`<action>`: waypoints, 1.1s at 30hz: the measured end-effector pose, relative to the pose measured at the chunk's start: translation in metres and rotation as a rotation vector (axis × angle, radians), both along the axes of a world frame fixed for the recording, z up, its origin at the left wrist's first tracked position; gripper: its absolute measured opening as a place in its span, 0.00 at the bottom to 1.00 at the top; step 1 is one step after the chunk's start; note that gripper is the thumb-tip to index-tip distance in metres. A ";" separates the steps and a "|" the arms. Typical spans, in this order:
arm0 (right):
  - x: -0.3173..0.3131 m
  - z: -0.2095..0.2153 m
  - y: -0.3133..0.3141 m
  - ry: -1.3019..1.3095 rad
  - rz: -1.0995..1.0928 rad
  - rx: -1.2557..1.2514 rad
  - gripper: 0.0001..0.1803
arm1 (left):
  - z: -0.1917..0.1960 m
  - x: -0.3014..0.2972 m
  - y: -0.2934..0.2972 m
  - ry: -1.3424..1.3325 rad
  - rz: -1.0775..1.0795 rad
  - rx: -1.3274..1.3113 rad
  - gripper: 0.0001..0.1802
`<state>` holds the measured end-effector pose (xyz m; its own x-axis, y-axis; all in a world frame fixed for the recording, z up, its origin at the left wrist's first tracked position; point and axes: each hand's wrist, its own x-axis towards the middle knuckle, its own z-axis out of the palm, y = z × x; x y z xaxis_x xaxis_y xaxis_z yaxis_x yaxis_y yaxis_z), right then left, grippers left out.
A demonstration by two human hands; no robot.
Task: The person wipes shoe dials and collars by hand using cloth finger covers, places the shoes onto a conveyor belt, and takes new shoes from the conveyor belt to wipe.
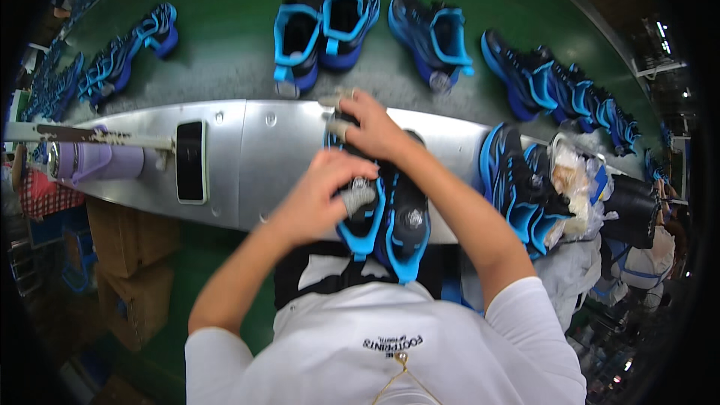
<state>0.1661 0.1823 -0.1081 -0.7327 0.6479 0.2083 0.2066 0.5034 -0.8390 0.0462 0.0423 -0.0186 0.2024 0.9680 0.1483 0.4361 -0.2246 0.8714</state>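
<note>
Just in front of my body, a black sneaker with bright blue trim lies on the metal ledge with its heel toward me. My left hand bends over its collar and tongue area, fingers curled against it; a wrap covers one finger. At the toe end, my right hand grips the sneaker's front with wrapped fingertips. My hands and wrists hide much of its upper. Close on the right lies a matching sneaker, a round pale sticker inside its opening, partly under my right forearm.
A green conveyor belt beyond the metal ledge carries several matching sneakers. Leftward are a phone and purple flask. More sneakers and a bin of plastic bags stand right; cardboard boxes sit below left.
</note>
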 end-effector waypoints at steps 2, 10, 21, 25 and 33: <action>0.009 0.024 -0.007 -0.123 -0.042 -0.092 0.20 | 0.016 0.022 -0.036 0.125 0.182 0.090 0.15; 0.028 0.079 0.085 -0.312 -0.454 0.878 0.20 | 0.023 0.045 -0.072 0.500 -0.227 0.053 0.28; 0.162 0.043 0.157 -0.809 -0.665 0.724 0.38 | 0.027 0.052 0.024 0.202 -0.282 0.353 0.20; 0.222 0.066 0.150 -0.849 -0.591 0.855 0.29 | 0.010 0.062 0.123 0.519 -0.131 0.428 0.22; 0.117 0.132 0.116 -0.169 -0.379 0.472 0.13 | 0.019 -0.023 0.160 0.580 0.331 0.497 0.20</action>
<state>0.2830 0.2984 0.0243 -0.5181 0.7355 0.4365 0.5536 0.6774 -0.4844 0.0237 0.2018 0.0001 0.0949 0.8401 0.5340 0.8965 -0.3054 0.3211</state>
